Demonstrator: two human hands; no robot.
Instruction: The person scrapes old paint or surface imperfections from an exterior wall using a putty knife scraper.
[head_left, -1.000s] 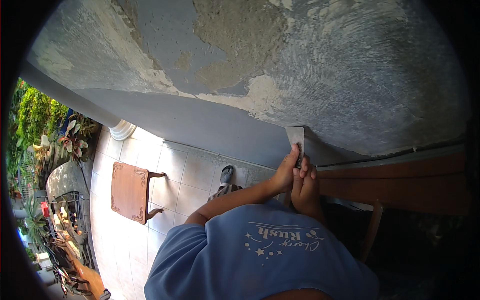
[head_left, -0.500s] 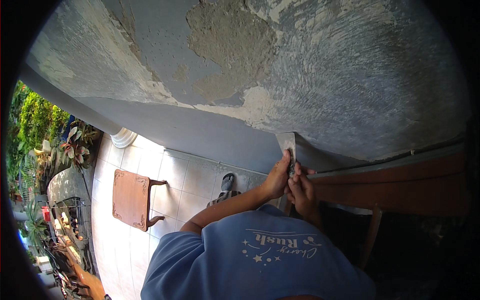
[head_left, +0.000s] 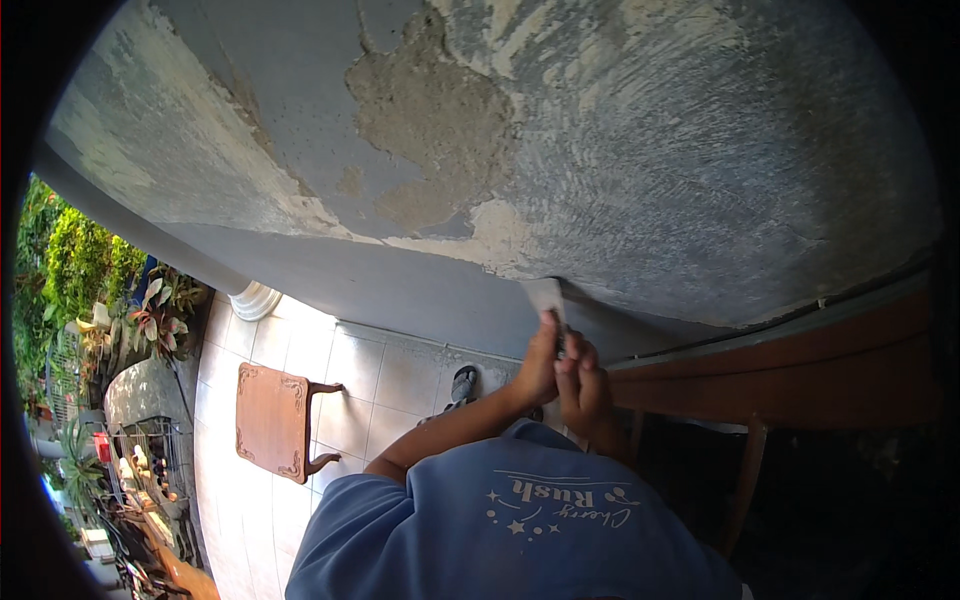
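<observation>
A metal putty knife (head_left: 546, 294) meets the grey wall (head_left: 650, 190) along the lower border of its scraped, pale-streaked area. My left hand (head_left: 538, 366) is closed around its handle, with the thumb up near the blade. Pressed close beside it, my right hand (head_left: 588, 385) is wrapped round the lower handle. Most of the handle is hidden by the fingers. Left of the blade the wall shows a rough, bare cement patch (head_left: 440, 120) where the coating is gone. Below the scraped area runs a smooth grey band (head_left: 400, 285).
A small wooden table (head_left: 272, 420) with carved corners stands on the pale tiled floor at left. A brown wooden piece of furniture (head_left: 760, 385) lies close to my right hand. Beyond a round column base (head_left: 255, 300) are plants (head_left: 90, 250) and a rock.
The whole view has shifted, so wall and table appear displaced. My hands and the putty knife appear farther left, still at the scraped border. My right fingers have closed in nearer the handle.
</observation>
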